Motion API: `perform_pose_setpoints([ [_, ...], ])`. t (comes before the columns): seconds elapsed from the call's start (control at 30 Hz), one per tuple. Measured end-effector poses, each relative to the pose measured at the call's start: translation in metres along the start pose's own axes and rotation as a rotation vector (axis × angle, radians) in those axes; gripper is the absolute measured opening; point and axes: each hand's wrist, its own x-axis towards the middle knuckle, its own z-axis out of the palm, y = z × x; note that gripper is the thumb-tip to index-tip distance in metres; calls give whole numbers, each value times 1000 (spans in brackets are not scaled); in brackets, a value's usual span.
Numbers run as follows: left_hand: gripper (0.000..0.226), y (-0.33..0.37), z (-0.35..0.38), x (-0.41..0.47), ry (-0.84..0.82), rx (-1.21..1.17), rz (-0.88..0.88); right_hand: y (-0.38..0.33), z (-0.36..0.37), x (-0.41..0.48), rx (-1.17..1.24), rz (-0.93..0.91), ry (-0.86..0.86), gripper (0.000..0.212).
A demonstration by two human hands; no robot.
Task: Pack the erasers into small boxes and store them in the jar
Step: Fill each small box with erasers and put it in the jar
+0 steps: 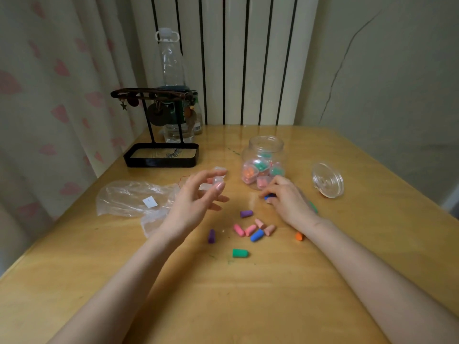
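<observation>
Forearms [139,276] enter from 6 o'clock: left hand [196,194] pinches a clear small box [218,181], right hand [288,197] curls round a blue eraser [269,196], loose erasers [250,229] below; boxing step, probably next seating the eraser, then the open jar [263,145] at 1 o'clock.

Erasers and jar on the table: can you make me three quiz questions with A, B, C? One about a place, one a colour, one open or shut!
1. Where is the lid? A on the jar B on the table, right of the jar C inside the jar
2. What colour is the eraser nearest the camera? A green B orange C purple
3. How is the jar? A tipped over B closed C open, upright
Answers: 1 B, it lies beside the jar; 2 A, the green one lies nearest; 3 C, its mouth is bare.
</observation>
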Motion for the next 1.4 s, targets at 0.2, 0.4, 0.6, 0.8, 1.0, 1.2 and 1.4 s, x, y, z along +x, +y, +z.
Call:
perform_pose_setpoints([
  [0.2, 32, 6, -5, -1, 49, -310, -107, -27, -19, -16, 272, -37, -7, 10],
  [0.4, 41, 5, -1, -2, 75, -209, -108, -42, -35, -39, 196, -211, -398, 18],
  [0.6, 42, 2, 3, -3, -2, -150, -86, -39, -35, -41, 128, -227, -431, 16],
  [0.8, 34, -1, 4, -4, -19, -147, -62, -40, -35, -43, 87, -224, -386, 18],
  [1.0, 29, -2, 7, 0, 15, -150, -83, -46, -43, -48, 436, -118, -123, 16],
  [1.2, 21, -5, 16, -2, -66, -214, -146, -54, -35, -50, 536, -248, -101, 49],
  [1.4, 30, -5, 24, -6, -154, -285, -211, -52, -21, -48, 335, -383, 83, 50],
])
